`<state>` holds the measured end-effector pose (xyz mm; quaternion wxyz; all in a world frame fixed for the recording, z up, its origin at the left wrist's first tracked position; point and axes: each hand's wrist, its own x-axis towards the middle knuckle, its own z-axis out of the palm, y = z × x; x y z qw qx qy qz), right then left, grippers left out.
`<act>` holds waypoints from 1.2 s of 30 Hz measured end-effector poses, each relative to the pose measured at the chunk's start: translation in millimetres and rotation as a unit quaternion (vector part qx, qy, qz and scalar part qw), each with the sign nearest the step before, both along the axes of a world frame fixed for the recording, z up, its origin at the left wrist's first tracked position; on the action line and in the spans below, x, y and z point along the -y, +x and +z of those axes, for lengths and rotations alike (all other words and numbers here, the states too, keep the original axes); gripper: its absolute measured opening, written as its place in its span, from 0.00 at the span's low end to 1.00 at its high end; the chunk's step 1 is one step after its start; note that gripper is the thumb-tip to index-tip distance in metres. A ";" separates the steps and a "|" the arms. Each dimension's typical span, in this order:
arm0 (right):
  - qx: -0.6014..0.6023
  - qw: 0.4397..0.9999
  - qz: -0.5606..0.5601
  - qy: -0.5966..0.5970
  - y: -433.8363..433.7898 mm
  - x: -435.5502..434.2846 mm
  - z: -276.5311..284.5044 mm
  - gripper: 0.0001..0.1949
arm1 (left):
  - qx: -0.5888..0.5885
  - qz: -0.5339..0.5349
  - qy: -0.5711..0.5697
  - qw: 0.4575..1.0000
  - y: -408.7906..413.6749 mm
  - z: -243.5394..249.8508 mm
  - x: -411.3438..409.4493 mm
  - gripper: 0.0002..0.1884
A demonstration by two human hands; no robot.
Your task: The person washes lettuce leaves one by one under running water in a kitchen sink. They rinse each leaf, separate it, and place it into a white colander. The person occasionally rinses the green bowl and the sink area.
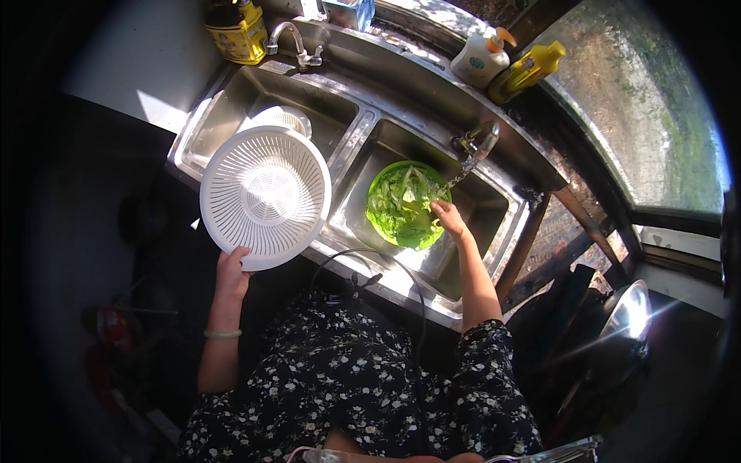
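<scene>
My left hand (233, 272) grips the near rim of a white plastic colander (226, 191), holding it tilted over the front of the left sink basin. Its slotted inside faces up. In the right basin sits a bright green plastic bowl (376, 228) full of lettuce leaves (399, 197) in water. The fingers of my right hand (449, 219) touch leaves at the bowl's right edge; whether they pinch one is not clear. Water runs from the right faucet (483, 142) into the bowl beside that hand.
A second white slotted basket (289, 118) lies in the left sink basin (333, 110), partly behind the colander. The left faucet (289, 43) stands beside a yellow jug (237, 35). A pump bottle (479, 61) and a yellow bottle (524, 72) stand on the back ledge. A black cable (418, 283) crosses my front.
</scene>
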<state>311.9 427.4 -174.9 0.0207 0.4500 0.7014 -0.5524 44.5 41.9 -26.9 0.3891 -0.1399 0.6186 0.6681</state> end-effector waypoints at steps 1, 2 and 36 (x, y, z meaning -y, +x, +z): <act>0.008 0.999 -0.039 -0.016 1.3 -11.5 -5.7 0.13 | 0.005 -0.004 -0.001 1.000 0.1 0.7 -1.5 0.24; 0.068 0.986 -0.056 0.144 4.3 -16.2 -13.7 0.12 | 0.008 -0.007 -0.007 1.000 1.5 0.4 -2.7 0.24; 0.241 0.829 0.269 0.426 -92.1 74.0 -70.1 0.20 | 0.004 0.028 -0.024 0.999 14.1 -2.6 10.9 0.25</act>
